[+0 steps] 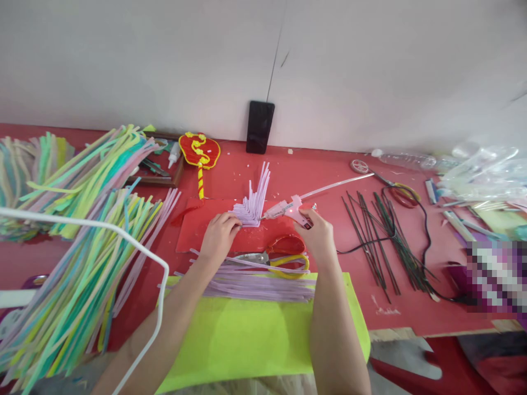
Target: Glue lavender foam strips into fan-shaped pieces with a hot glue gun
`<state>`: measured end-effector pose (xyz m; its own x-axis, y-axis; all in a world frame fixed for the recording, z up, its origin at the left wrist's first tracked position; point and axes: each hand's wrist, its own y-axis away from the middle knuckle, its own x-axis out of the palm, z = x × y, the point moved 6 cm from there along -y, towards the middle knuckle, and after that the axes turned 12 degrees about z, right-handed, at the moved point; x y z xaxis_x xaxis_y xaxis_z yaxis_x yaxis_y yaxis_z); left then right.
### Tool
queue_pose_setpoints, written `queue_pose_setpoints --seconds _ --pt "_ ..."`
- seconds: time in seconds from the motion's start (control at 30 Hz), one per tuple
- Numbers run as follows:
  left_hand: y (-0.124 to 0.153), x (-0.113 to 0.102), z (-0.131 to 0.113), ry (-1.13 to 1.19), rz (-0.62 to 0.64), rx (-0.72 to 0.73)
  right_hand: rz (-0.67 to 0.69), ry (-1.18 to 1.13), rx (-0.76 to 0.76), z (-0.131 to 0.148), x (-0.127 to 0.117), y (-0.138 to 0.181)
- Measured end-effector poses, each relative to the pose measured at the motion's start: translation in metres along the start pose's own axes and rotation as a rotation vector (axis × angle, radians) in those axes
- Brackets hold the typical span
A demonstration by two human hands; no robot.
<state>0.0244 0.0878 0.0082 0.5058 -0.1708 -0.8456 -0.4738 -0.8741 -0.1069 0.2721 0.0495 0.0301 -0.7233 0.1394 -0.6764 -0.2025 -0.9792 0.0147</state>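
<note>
My left hand (221, 233) is closed, its fingertips pinching the lower left of a lavender pipe-cleaner piece (254, 204), whose bent strands nest in a V. Wrapped around the handle of a pink glue gun (287, 207), my right hand (318, 235) keeps the nozzle at the piece's lower right side; whether it touches cannot be seen. A long clear glue stick (337, 185) sticks out of the gun's back. Both hands are over a red board (191, 233). Scissors (290, 266) with red and yellow handles lie on loose lavender pipe cleaners (259, 289) nearer me.
Multicoloured pipe cleaners (82, 280) fill the left, near a brown tray (178, 175) and a red-and-yellow fan shape (200, 151). A phone (260, 127) leans on the wall. Dark green stems (401, 249), a black cord (428, 236) and plastic wrapping (486, 175) lie right. Yellow-green cloth (255, 340) covers the front.
</note>
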Motion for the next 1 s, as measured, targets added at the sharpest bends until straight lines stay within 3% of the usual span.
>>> queue_pose_setpoints --seconds 1.0 --pt "0.0002 0.0018 0.0018 -0.009 -0.004 0.013 0.04 0.022 -0.015 0.0033 0.0026 0.0012"
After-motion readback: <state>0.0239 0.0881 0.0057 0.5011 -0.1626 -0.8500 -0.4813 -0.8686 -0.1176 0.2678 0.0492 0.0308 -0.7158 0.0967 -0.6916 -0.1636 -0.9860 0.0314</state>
